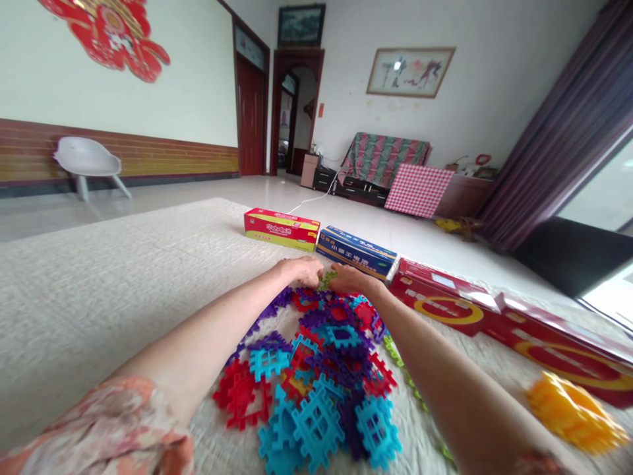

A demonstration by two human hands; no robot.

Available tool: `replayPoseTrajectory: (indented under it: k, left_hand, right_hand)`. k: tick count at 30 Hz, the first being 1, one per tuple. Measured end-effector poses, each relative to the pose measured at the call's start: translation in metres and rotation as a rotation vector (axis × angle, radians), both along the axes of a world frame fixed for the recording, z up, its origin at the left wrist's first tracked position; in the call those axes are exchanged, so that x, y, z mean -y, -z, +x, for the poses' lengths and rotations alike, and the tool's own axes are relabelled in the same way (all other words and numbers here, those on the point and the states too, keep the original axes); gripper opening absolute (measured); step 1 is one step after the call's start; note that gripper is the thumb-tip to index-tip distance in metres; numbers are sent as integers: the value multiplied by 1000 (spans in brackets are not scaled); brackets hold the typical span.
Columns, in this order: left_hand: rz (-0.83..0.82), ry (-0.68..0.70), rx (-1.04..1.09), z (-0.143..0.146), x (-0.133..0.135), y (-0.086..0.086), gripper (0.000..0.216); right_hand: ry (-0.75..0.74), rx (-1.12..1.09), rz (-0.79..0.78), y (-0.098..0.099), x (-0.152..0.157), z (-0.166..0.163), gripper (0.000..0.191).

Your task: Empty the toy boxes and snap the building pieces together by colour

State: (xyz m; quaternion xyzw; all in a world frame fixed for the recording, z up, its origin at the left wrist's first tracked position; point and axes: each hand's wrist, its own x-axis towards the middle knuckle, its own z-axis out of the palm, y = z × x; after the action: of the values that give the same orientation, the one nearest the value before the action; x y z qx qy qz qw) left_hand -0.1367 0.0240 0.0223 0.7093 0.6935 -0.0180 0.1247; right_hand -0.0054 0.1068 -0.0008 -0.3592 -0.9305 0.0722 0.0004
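Observation:
Both arms reach forward over a heap of plastic interlocking building pieces. At its far end my left hand (304, 271) is closed, fingers curled down at the left side of a light green interlocking piece (327, 281). My right hand (349, 278) closes on the same piece from the right; the fingertips are partly hidden. Under and in front of the hands lie purple pieces (341, 365), turquoise pieces (318, 425) and red pieces (244, 399), all notched and overlapping. A strip of light green pieces (394, 351) runs along the heap's right side, partly behind my right forearm.
A red-and-yellow box (281, 229), a blue box (356, 251) and dark red boxes (440, 297) form a row beyond the heap. Yellow joined pieces (573, 412) sit at the right on the cream mat (123, 284). A white chair (89, 158) stands far left.

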Motion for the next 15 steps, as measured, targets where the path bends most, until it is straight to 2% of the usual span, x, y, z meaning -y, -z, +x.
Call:
replayPoseTrajectory:
  k: [4, 9, 12, 15]
  left_hand:
    - [63, -31, 15, 0, 5, 6, 26]
    - [268, -54, 38, -7, 16, 12, 21]
    - [353, -51, 48, -12, 27, 4, 20]
    - [434, -60, 113, -15, 42, -12, 23]
  right_hand:
    - [-9, -67, 12, -3, -2, -4, 47]
    - [-83, -239, 22, -13, 7, -1, 32]
    - [-115, -348, 34, -24, 19, -1, 27]
    - [-148, -458, 30, -38, 32, 2, 28]
